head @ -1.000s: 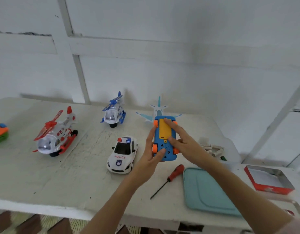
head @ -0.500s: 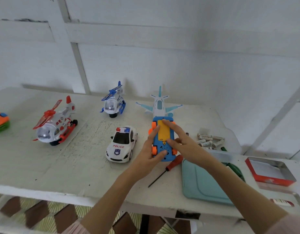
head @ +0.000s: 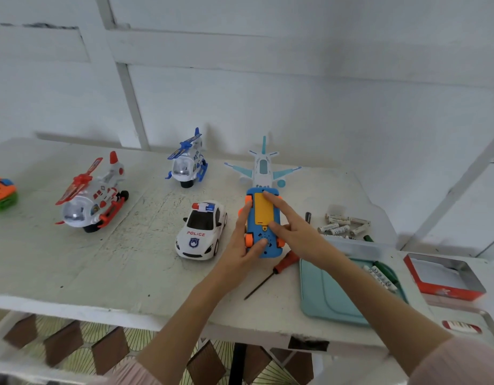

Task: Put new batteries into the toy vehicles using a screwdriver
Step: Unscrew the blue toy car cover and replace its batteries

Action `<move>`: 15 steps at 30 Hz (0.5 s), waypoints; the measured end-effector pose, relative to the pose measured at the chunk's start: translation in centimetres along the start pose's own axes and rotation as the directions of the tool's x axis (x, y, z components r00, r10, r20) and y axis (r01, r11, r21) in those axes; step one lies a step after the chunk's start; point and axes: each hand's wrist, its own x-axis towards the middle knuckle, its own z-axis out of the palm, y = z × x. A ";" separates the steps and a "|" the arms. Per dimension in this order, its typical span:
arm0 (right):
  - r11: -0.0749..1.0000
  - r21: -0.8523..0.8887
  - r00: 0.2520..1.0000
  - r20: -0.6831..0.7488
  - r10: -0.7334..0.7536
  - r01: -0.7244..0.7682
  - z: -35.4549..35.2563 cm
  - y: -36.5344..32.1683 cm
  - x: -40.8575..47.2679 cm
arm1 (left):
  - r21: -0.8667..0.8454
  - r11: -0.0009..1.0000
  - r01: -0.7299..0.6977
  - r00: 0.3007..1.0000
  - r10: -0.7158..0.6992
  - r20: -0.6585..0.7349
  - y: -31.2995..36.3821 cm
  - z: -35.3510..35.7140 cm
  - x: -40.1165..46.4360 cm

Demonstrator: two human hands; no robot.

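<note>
The blue toy car (head: 262,223) lies belly-up near the table's (head: 115,268) middle, the left hand (head: 240,245) gripping its side to steady it while the right hand's (head: 296,232) extended fingers (head: 273,204) press its yellow battery cover (head: 264,208) flat, likely seating it.

- A blue plastic toy car with orange wheels (head: 264,247) lies belly-up on a worn white table (head: 101,262), gripped by the left hand (head: 240,245).
- The right hand (head: 298,232) presses straight fingers on its yellow battery cover (head: 261,208).
- A red-handled screwdriver (head: 273,270) lies just beside a pale teal tray (head: 329,295).
- Loose white batteries (head: 343,225) sit behind the tray.
- A white police car (head: 201,230) stands just left of the left hand.
</note>
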 end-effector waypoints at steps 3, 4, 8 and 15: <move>1.000 -0.016 1.000 0.013 0.008 -0.007 0.0 0.0 0.0 | 0.078 0.997 -0.013 1.000 0.015 -0.018 -0.4 0.0 0.2; 1.000 -0.020 1.000 0.003 0.003 -0.003 -0.1 0.1 -0.1 | 0.108 0.994 -0.017 0.999 0.020 -0.028 -0.5 0.1 0.3; 0.972 -0.234 0.989 -0.129 -0.066 0.034 -0.2 0.4 -1.1 | 0.166 0.985 -0.052 0.995 0.065 -0.073 -0.9 0.3 0.6; 0.802 -0.596 0.989 -0.085 -0.117 0.044 -0.6 1.6 -3.5 | 0.229 0.972 -0.059 0.990 0.086 -0.109 -2.0 0.4 0.7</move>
